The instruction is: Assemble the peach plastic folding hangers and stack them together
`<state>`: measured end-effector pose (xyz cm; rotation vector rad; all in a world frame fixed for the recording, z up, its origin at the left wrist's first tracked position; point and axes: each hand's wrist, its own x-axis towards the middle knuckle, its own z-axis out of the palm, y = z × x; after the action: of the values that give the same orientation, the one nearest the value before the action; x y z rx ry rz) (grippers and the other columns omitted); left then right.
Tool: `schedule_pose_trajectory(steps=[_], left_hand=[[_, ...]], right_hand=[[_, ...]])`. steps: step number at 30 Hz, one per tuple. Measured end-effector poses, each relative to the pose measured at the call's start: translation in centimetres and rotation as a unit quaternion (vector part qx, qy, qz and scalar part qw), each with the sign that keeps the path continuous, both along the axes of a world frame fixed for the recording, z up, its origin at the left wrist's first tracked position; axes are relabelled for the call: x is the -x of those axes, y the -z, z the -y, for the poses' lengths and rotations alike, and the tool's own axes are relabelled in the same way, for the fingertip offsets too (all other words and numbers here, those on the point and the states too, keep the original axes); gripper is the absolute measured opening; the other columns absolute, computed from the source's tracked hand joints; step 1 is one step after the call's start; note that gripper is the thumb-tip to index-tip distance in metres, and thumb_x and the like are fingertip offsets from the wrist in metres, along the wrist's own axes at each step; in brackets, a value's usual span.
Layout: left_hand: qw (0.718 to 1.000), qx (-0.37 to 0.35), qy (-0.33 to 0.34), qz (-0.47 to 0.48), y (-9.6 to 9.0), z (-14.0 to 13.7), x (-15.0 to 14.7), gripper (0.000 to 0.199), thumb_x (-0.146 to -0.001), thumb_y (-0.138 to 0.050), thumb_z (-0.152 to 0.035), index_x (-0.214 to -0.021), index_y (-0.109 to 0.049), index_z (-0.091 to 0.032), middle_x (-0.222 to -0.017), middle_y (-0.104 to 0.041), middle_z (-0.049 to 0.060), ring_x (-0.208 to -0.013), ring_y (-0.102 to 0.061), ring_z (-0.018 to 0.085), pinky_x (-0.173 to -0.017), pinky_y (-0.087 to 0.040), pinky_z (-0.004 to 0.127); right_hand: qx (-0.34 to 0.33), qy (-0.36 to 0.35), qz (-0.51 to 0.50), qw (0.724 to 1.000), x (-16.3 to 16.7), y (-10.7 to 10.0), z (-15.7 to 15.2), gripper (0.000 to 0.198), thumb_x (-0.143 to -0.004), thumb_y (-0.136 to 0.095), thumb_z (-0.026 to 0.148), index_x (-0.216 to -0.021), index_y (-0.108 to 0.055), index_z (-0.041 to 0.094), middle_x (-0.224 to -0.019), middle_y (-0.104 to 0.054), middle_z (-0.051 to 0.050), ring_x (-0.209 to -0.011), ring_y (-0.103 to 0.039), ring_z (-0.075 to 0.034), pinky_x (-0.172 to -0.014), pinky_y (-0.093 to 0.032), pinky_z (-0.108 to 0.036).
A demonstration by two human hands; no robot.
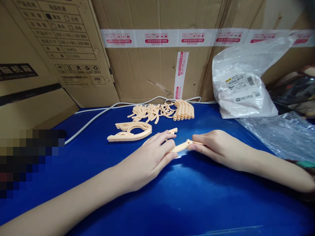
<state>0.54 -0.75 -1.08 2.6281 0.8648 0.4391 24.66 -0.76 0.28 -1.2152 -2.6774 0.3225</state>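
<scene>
My left hand (152,152) is closed around a cream plastic folding hanger (182,146) low over the blue tabletop, its fingers covering much of it. One end of the hanger shows beyond the fingertips. At the hanger's right-hand joint, my right hand (216,147) pinches a thin cream part between thumb and fingers. Folded cream hangers (123,139) lie to the left, beyond my left wrist. Farther back is a loose heap of curved cream hanger pieces (147,113), with a neat row of curved hanger arms (183,109) beside it.
Large cardboard boxes (147,68) stand along the back and left of the blue table (197,203). A white cable (94,116) runs behind the hanger parts. A white plastic bag (242,95) sits at the back right, with clear plastic wrap (283,134) in front of it.
</scene>
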Motion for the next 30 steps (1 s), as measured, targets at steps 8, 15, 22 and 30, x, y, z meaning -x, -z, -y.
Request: schedule_pose_trajectory(steps=[8, 15, 22, 30], left_hand=[[1.0, 0.011, -0.01, -0.008, -0.04, 0.03, 0.16, 0.038, -0.102, -0.029, -0.034, -0.131, -0.051, -0.022, -0.148, -0.04, 0.006, -0.14, -0.03, 0.024, -0.117, -0.025, 0.043], [1.0, 0.017, 0.011, -0.014, -0.17, -0.08, 0.16, 0.035, -0.103, -0.029, -0.033, -0.12, -0.056, -0.021, -0.145, -0.043, 0.007, -0.14, -0.029, 0.022, -0.116, -0.026, 0.04], [0.999, 0.009, 0.022, -0.026, -0.27, -0.12, 0.15, 0.033, -0.103, -0.029, -0.034, -0.112, -0.058, -0.021, -0.144, -0.044, 0.007, -0.14, -0.029, 0.021, -0.115, -0.026, 0.04], [0.999, 0.014, 0.041, 0.003, -0.44, -0.13, 0.1, 0.027, -0.101, -0.034, -0.031, -0.104, -0.059, -0.021, -0.139, -0.049, 0.006, -0.136, -0.035, 0.022, -0.113, -0.03, 0.037]], right_hand=[[-0.163, -0.026, 0.077, 0.983, -0.28, 0.53, 0.0, 0.047, -0.102, -0.022, 0.043, -0.073, -0.049, 0.019, -0.061, -0.053, 0.001, -0.047, -0.049, -0.011, -0.05, -0.026, -0.027], [-0.209, -0.053, 0.066, 0.974, -0.41, 0.52, 0.08, 0.043, -0.102, -0.028, 0.039, -0.072, -0.051, 0.018, -0.061, -0.054, 0.001, -0.048, -0.048, -0.01, -0.051, -0.027, -0.026], [-0.235, -0.07, 0.075, 0.967, -0.48, 0.46, 0.13, 0.041, -0.1, -0.032, 0.038, -0.07, -0.052, 0.018, -0.06, -0.053, 0.001, -0.049, -0.047, -0.01, -0.051, -0.026, -0.027], [-0.216, -0.077, 0.045, 0.972, -0.46, 0.25, 0.24, 0.042, -0.098, -0.039, 0.039, -0.066, -0.054, 0.018, -0.057, -0.051, 0.002, -0.047, -0.043, -0.008, -0.049, -0.024, -0.026]])
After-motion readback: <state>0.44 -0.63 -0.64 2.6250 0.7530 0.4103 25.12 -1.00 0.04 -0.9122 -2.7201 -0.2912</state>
